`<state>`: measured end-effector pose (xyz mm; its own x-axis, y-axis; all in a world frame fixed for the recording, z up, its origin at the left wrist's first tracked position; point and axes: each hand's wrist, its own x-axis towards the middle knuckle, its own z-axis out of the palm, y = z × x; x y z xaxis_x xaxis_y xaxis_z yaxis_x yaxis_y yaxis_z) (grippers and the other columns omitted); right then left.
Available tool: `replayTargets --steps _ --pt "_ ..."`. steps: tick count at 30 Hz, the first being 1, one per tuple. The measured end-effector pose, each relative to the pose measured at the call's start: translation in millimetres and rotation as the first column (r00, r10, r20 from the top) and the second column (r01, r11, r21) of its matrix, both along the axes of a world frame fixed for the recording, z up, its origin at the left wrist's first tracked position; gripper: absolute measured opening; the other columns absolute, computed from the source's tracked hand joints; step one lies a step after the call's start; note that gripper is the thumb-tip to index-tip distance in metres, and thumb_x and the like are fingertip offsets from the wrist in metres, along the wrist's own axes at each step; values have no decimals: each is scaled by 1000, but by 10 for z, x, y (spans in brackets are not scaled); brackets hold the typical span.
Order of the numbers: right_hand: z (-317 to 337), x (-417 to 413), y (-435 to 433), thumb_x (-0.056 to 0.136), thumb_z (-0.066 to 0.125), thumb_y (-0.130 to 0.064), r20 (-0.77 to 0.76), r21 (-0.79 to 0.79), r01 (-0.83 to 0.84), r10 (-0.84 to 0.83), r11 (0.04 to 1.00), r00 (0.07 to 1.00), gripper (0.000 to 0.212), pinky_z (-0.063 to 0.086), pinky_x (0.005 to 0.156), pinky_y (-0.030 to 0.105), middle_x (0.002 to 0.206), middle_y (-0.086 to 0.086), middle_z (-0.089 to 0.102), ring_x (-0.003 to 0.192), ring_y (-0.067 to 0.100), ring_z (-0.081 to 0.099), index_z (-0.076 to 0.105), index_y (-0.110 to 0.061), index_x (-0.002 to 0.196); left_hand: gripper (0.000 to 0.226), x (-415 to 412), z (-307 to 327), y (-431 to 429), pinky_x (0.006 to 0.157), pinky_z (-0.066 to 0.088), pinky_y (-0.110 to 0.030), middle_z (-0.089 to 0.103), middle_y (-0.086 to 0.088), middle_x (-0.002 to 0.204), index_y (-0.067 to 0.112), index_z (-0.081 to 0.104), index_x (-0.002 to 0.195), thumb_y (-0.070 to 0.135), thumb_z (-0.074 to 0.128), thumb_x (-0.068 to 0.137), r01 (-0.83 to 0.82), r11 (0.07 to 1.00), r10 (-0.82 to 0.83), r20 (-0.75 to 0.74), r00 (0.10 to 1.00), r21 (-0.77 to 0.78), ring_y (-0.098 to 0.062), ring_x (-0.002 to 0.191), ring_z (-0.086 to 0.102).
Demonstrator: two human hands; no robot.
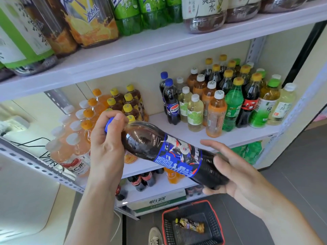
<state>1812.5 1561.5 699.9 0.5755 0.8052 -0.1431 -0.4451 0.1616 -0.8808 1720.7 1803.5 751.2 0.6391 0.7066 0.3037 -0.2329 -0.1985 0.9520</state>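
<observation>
A large cola bottle point(169, 154) with a blue label and blue cap lies tilted in the air in front of the middle shelf point(247, 133), cap end up to the left. My left hand point(108, 144) grips its neck and cap. My right hand point(235, 172) supports the bottle's base from below with the fingers spread and mostly straight. On the shelf behind stand two small blue-capped cola bottles point(170, 101) of the same brand.
Rows of drink bottles fill the middle shelf at left point(113, 106) and right point(235, 96). Big bottles stand on the upper shelf point(159, 48). A red-rimmed black basket point(192, 225) on the floor holds one small bottle point(192, 225). A shoe point(155, 236) is beside it.
</observation>
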Motion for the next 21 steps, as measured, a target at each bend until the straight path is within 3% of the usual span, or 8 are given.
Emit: replayTargets --steps 2,6,9,11,13,17,21 --pt "6 -32 26 76 76 -47 -83 -54 22 -27 998 996 54 60 65 44 115 14 70 89 33 71 65 -23 123 15 16 -1 -14 61 26 -48 47 4 71 28 60 78 37 53 87 32 999 -33 33 999 14 -30 67 35" --pt "-24 -96 29 55 87 -58 -32 -79 -84 82 993 996 64 59 75 31 112 7 73 99 19 71 73 -30 110 14 74 41 -37 59 27 -40 46 0 72 26 63 86 33 51 89 96 995 -96 30 995 14 -25 63 38" --pt "-13 -81 45 72 83 -42 -50 20 -222 223 975 974 58 54 85 27 128 9 66 115 22 64 65 -24 124 17 130 72 -58 65 35 -41 50 -9 75 29 66 88 38 52 86 93 996 -93 -22 995 7 -28 67 47" --pt "-20 -64 61 76 81 -37 -36 39 -226 227 973 973 54 53 87 27 130 11 64 116 23 63 64 -23 125 18 169 73 -69 63 36 -37 53 2 72 31 67 86 41 53 85 73 997 -72 -43 996 29 -19 63 49" --pt "-40 -46 73 78 78 -31 20 17 -200 199 980 980 48 53 88 28 127 11 66 114 24 64 64 -24 124 19 203 71 -65 65 35 -36 54 10 71 32 68 85 42 52 85 69 997 -66 -68 995 45 -15 64 47" --pt "-84 -13 82 76 76 -32 188 -74 -105 118 992 975 47 52 97 36 122 8 69 114 28 64 62 -29 121 20 268 94 -11 67 43 -39 60 7 73 30 66 81 46 55 81 72 994 -54 -218 975 77 -19 70 56" --pt "-111 -9 103 71 81 -35 341 -137 -18 64 990 938 50 53 97 37 118 1 71 110 22 67 63 -34 118 29 314 94 113 59 40 -31 54 4 60 27 61 70 51 60 86 68 994 -28 -405 914 85 -12 56 51"
